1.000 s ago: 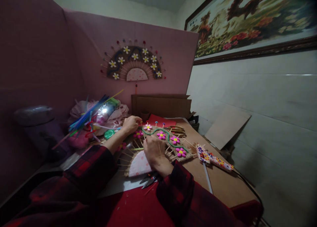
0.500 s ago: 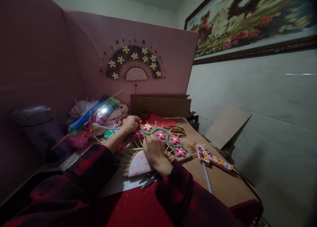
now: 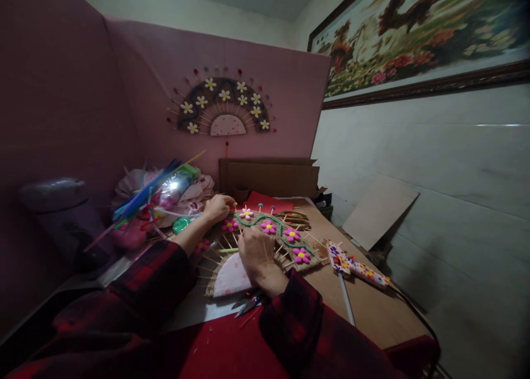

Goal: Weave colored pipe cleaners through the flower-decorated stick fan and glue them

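Observation:
A half-round fan of woven cord and thin sticks [image 3: 285,241] lies on the table, with pink clay flowers, a wavy green line and a pale dotted half-disc [image 3: 232,276] at its base. At its upper edge my left hand [image 3: 218,209] is pinched on a small yellowish ball [image 3: 234,204] by a stick tip. Blue balls [image 3: 260,206] cap two sticks beside it. My right hand [image 3: 259,255] is closed above the fan's middle, and a thin yellow-green strip [image 3: 227,250] sticks out from its left side. The fingertips of that hand are hidden.
A flower-patterned glue gun [image 3: 356,266] with a cable lies right of the fan. Scissors [image 3: 248,302] lie below it. Pipe cleaners [image 3: 153,188] and bags are heaped at left, near a lidded container [image 3: 70,219]. A finished-looking fan [image 3: 223,106] hangs on the pink panel.

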`<state>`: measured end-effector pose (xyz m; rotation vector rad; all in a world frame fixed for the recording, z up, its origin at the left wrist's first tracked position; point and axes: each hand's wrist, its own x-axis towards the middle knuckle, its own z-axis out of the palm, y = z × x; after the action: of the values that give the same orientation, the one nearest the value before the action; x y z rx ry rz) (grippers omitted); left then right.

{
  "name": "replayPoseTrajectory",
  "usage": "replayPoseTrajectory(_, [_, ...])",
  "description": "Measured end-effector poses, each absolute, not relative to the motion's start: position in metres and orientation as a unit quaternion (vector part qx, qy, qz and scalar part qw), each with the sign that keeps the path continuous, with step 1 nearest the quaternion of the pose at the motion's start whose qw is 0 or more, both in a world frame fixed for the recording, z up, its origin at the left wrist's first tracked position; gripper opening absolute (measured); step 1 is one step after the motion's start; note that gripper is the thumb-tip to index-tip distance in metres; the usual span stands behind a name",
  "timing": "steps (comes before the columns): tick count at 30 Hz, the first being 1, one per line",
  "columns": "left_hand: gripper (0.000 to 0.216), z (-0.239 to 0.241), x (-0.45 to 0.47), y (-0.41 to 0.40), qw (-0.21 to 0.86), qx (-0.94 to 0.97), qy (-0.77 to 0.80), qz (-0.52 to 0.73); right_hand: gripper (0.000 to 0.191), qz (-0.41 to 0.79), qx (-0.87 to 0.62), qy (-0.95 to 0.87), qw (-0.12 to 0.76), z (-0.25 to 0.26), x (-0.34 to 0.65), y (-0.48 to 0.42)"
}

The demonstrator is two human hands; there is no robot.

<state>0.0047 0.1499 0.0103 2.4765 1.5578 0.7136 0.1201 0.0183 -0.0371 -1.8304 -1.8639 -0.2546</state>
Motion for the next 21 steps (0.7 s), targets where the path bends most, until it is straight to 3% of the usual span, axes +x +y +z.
replayPoseTrajectory(21, [0.034,0.0084,0.0030,0.1499,0.093,0.819,0.506,0.256,0.021,-0.102,-0.672,-0.690,0.249,-0.0336,0.1197,0.0149])
